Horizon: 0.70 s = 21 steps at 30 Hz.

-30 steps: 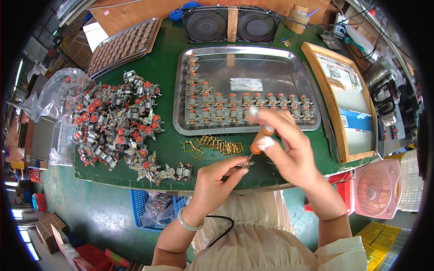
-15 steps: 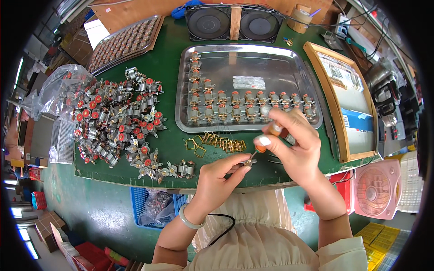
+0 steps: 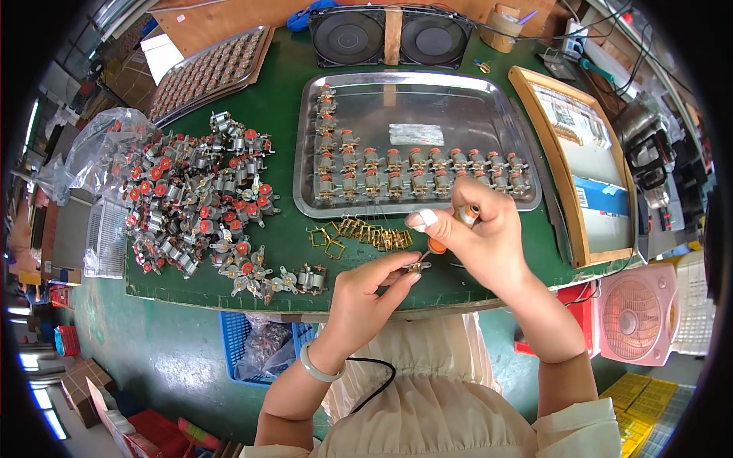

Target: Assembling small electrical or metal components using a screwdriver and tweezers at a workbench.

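Note:
My left hand (image 3: pixel 365 298) pinches a small metal part (image 3: pixel 416 267) between thumb and fingertips at the table's near edge. My right hand (image 3: pixel 489 240) is closed round a screwdriver (image 3: pixel 436 246) with an orange handle, white wrapping showing on a fingertip. The thin shaft slants down to the part in my left hand; the exact contact of its tip is too small to make out. Just beyond my hands lie several square brass frames (image 3: pixel 374 231). Behind them stands a metal tray (image 3: pixel 450 95) with rows of small silver cylindrical components with red-orange tops (image 3: pixel 418 159).
On the left is a heap of similar loose components (image 3: pixel 206 198) beside a clear plastic bag (image 3: pixel 107 149). A filled tray (image 3: pixel 259 65) sits behind it. Two black fans (image 3: pixel 347 38) stand at the back, a wooden-framed box (image 3: pixel 574 221) at right. A blue basket (image 3: pixel 235 336) is below the table.
My right hand has changed its finger position round the screwdriver handle, its thumb and fingers curled differently. My left hand keeps the small part in nearly the same place. The whole view has shifted slightly.

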Tool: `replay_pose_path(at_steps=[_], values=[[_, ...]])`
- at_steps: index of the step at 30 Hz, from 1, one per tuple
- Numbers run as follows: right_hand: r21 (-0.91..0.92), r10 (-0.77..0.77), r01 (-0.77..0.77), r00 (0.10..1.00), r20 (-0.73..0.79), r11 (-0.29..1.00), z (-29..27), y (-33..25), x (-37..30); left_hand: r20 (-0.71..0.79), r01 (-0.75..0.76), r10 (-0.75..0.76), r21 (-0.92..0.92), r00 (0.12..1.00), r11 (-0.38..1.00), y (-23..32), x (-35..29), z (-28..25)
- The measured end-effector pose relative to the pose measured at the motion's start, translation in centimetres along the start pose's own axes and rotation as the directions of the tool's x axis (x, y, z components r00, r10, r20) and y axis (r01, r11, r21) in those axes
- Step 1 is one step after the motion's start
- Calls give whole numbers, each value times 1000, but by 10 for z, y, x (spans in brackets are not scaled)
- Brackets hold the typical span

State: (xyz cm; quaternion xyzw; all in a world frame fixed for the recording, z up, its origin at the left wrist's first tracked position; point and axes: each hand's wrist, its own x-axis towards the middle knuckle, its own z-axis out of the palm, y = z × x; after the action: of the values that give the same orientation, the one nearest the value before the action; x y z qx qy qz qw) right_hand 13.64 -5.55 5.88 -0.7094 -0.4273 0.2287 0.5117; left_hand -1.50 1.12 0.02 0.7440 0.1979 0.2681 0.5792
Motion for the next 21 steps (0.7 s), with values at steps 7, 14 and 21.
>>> replay_pose_path(at_steps=[7,14,21], values=[[720,72,2,995,-73,694,0,0,-20,-34,-26,21,-172,999,985,0,-3,1],[637,350,-459,888,300,619,1,10,-47,111,232,-210,-633,971,739,13,3,-10],[822,286,-288,945,159,492,14,10,-46,186,303,-245,-698,952,649,23,6,-7]])
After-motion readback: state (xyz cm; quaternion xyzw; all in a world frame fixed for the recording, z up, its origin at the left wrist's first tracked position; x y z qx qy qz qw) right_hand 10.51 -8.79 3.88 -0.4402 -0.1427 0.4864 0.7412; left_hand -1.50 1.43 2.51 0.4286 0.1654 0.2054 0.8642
